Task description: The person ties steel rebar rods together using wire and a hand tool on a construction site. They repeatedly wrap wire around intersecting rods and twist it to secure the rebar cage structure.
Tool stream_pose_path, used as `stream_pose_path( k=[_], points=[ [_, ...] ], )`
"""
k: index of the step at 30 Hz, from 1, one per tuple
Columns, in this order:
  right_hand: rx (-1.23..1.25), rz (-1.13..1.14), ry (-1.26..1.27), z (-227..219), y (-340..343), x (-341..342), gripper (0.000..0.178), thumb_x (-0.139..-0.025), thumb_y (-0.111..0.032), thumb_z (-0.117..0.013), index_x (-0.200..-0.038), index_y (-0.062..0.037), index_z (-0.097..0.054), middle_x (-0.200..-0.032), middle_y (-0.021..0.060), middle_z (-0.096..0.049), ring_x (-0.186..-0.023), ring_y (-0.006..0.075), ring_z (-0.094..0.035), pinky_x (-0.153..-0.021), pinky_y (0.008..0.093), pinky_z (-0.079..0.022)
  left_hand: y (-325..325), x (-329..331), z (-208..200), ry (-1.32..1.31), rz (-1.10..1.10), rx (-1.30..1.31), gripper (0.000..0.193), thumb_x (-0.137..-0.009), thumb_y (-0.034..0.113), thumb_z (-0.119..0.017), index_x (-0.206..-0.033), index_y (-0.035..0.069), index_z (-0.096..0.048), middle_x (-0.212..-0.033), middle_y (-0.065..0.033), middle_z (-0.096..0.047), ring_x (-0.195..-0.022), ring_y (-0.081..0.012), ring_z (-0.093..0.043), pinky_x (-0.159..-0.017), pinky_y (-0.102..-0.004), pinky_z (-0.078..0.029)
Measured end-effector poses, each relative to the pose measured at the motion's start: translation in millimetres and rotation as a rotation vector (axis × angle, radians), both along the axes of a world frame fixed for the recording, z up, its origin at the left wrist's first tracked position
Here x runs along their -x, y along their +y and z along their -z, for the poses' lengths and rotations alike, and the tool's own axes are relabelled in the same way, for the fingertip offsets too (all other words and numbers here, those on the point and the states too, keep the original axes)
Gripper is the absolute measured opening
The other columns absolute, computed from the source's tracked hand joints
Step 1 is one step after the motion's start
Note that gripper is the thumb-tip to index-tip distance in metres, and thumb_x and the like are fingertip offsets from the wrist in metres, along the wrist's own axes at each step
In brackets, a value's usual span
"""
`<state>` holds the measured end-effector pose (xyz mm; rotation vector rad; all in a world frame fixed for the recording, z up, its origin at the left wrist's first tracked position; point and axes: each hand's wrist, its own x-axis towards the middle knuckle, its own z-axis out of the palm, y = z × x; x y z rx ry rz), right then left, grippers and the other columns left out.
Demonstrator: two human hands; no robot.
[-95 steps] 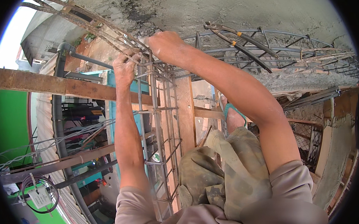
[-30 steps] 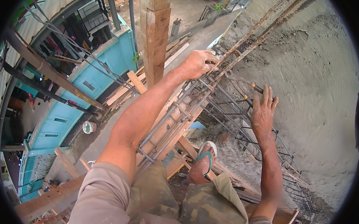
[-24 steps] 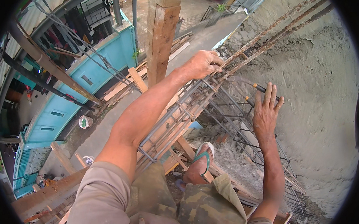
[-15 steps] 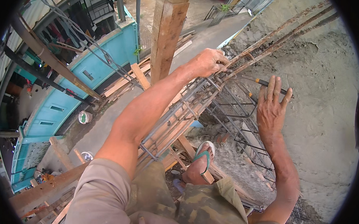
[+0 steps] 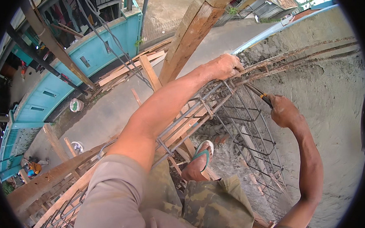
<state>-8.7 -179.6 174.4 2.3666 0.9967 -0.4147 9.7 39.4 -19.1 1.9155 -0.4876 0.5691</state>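
Note:
My left hand [image 5: 225, 67] is closed on the end of the rebar cage [image 5: 201, 106], where rusty bars [image 5: 291, 58] run off toward the wall. A pair of pincers [image 5: 266, 99] with black and yellow handles is gripped in my right hand [image 5: 286, 111]. The handles lie close together, and the jaws reach to the bars just right of my left hand. Whether a tie wire sits in the jaws is too small to tell. A second rebar cage [image 5: 251, 135] drops away below the joint, between my arms.
A rough grey plastered wall [image 5: 333, 120] rises on the right. Beside my left arm stands a wooden post [image 5: 190, 37]. My sandalled foot [image 5: 198, 161] rests among planks far above the street [image 5: 104, 129]. Cables [image 5: 112, 50] hang before a turquoise wall [image 5: 76, 70].
My right hand has gone from spread fingers over parted pincer handles to a closed grip, bringing the handles together. The view has tilted, while my left hand stays at the joint.

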Motion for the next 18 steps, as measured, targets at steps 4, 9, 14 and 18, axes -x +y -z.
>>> stream_pose_path(
  k=[4,9,14,18],
  points=[
    [0.024,-0.220,-0.227,9.0,-14.8,0.6,0.029,-0.083,0.000,-0.051,-0.111,-0.0012,-0.055,-0.097,0.0209,-0.062,-0.090,0.0407,-0.063,-0.082,0.0479,-0.051,-3.5,-1.6,3.9,-0.041,-0.019,0.014,0.024,-0.077,0.009,-0.074,-0.099,0.003,-0.070,-0.091,-0.0146,-0.065,-0.086,-0.0326,-0.063,-0.076,-0.0396,-0.050],
    [0.067,-0.322,-0.362,9.5,-0.1,13.2,0.027,-0.083,0.000,-0.052,-0.109,-0.0009,-0.054,-0.092,0.0196,-0.062,-0.086,0.0393,-0.064,-0.078,0.0483,-0.051,-3.5,-0.2,1.5,-0.042,-0.023,0.006,0.024,-0.077,0.009,-0.072,-0.100,0.004,-0.071,-0.093,-0.0150,-0.066,-0.089,-0.0328,-0.064,-0.078,-0.0398,-0.050],
    [0.008,-0.081,-0.048,-1.3,5.7,0.6,0.032,-0.078,0.003,-0.049,-0.110,0.0028,-0.053,-0.085,0.0241,-0.061,-0.083,0.0401,-0.062,-0.077,0.0512,-0.048,2.0,1.0,-1.4,-0.018,-0.003,-0.031,0.025,-0.077,0.008,-0.071,-0.102,0.004,-0.071,-0.096,-0.0151,-0.067,-0.091,-0.0323,-0.064,-0.079,-0.0387,-0.051],
    [-0.040,0.030,0.080,-0.6,-2.0,-6.6,0.024,-0.076,0.001,-0.048,-0.100,0.0033,-0.051,-0.073,0.0213,-0.058,-0.075,0.0361,-0.062,-0.070,0.0462,-0.048,2.6,-5.5,0.4,-0.010,0.030,-0.053,0.026,-0.077,0.006,-0.070,-0.103,0.003,-0.070,-0.098,-0.0150,-0.068,-0.092,-0.0310,-0.065,-0.081,-0.0375,-0.051]
  ],
)
